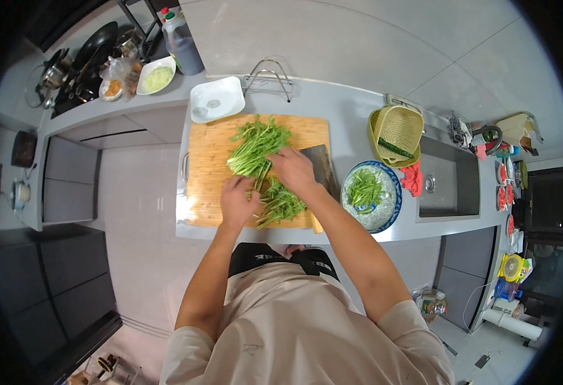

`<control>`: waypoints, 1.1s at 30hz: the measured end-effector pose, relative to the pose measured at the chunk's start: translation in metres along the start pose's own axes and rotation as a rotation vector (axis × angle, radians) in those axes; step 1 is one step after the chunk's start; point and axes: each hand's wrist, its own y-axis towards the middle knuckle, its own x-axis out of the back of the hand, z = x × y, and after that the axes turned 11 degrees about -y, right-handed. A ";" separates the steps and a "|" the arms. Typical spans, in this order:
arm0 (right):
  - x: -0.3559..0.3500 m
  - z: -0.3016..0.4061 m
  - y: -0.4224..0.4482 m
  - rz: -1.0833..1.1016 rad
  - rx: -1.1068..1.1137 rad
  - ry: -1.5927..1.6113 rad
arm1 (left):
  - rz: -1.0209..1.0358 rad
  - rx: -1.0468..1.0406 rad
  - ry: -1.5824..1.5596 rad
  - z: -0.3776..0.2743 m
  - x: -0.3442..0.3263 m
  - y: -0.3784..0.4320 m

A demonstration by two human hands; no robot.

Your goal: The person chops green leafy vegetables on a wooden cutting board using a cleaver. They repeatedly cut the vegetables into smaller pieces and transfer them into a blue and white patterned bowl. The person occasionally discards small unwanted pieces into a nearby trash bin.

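Observation:
On a wooden cutting board (209, 144) lies a bunch of leafy green stalks (262, 142), with a second, looser pile of greens (284, 204) nearer my body. My right hand (292, 168) touches stems at the bunch's lower right side; its fingertips are partly hidden. Between the bunch and the pile, my left hand (239, 201) is at some stems, blurred, and its grip is unclear. A cleaver (321, 163) lies along the board's right edge, its handle partly under my right forearm. Cut greens (364, 188) sit in a blue-rimmed glass bowl (397, 185) to the right.
A white dish (216, 98) and a wire rack (268, 79) stand behind the board. Green baskets (399, 127) hold a cucumber (395, 147), beside a red cloth (412, 179) and the sink (447, 183). Further left are a bottle (184, 48) and a plate of shredded vegetable (158, 78).

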 end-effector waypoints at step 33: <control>0.022 -0.044 -0.099 0.078 -0.359 0.216 | 0.332 -0.174 0.162 0.000 -0.022 0.000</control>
